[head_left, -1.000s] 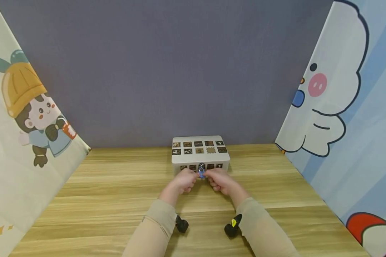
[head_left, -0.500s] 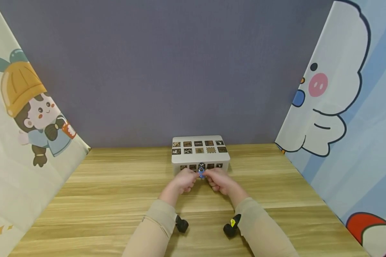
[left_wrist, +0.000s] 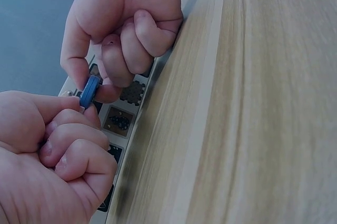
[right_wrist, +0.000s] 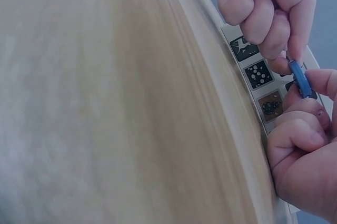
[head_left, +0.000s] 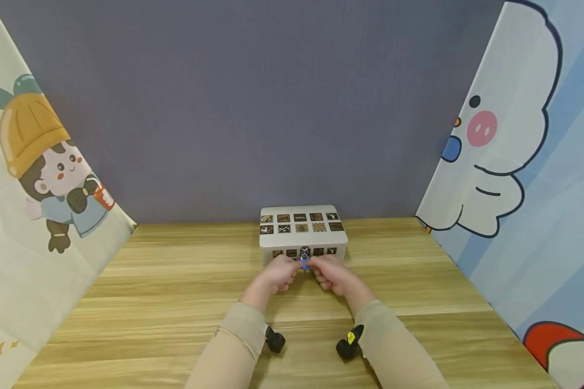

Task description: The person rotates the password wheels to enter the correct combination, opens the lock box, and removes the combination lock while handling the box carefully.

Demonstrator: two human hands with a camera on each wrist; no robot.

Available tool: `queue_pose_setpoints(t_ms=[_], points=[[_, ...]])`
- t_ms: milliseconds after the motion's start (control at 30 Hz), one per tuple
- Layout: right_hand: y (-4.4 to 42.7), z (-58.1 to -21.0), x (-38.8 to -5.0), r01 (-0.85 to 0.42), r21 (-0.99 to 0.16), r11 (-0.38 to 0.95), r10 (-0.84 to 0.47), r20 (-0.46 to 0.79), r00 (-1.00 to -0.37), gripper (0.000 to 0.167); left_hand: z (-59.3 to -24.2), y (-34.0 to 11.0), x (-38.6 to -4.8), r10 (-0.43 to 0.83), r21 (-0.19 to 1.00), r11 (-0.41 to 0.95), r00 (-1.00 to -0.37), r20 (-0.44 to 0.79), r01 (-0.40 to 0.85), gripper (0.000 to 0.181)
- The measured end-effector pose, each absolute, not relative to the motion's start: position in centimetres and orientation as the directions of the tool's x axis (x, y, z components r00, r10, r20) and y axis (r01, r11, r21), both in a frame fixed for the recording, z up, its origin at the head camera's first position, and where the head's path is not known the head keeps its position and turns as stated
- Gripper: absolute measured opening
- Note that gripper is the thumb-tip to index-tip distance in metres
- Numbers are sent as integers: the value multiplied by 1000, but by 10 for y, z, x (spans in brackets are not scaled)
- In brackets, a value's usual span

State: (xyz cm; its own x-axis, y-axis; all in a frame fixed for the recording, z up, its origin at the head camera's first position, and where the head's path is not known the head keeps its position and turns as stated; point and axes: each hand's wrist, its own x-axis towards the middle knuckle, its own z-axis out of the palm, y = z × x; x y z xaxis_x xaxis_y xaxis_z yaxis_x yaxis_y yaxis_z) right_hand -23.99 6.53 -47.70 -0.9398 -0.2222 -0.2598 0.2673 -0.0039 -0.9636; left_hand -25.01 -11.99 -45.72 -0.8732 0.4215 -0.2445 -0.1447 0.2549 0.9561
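A white box (head_left: 302,242) with dark square pictures has a metal clasp on its front. At the clasp is a small blue padlock-like piece (head_left: 305,262), seen side-on in the left wrist view (left_wrist: 90,91) and the right wrist view (right_wrist: 300,79). My left hand (head_left: 277,274) pinches it from the left between thumb and index finger, other fingers curled. From the right, my right hand (head_left: 336,274) pinches it too, thumb and index finger touching it. The fingertips partly hide the piece, and whether a key is there I cannot tell. The box lid is down.
The box stands on a wood-grain table (head_left: 175,302), near a grey back panel (head_left: 272,108). Printed cartoon sheets flank the table on the left (head_left: 10,227) and right (head_left: 506,162). A black device hangs at each wrist.
The right wrist and its black device have shifted very slightly to the left. Both hands keep their pinch at the blue piece, and the box has not moved.
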Motion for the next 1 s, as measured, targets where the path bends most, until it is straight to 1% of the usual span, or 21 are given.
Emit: queue_pose_setpoints(t_ms=[133, 500, 700, 1000], points=[[66, -476, -238, 265, -964, -3, -221, -258, -940, 26, -456, -120, -248, 416, 956, 255, -876, -243, -144, 32], [68, -475, -235, 250, -968, -3, -233, -243, -942, 31, -453, -118, -245, 415, 956, 253, -876, -246, -149, 32], [67, -475, -236, 255, -967, -7, -234, -246, -940, 27, -451, -119, -243, 419, 956, 252, -874, -245, -147, 33], [67, -474, -235, 266, -964, 1, -230, -259, -938, 35, -450, -119, -243, 420, 954, 262, -873, -248, -145, 32]])
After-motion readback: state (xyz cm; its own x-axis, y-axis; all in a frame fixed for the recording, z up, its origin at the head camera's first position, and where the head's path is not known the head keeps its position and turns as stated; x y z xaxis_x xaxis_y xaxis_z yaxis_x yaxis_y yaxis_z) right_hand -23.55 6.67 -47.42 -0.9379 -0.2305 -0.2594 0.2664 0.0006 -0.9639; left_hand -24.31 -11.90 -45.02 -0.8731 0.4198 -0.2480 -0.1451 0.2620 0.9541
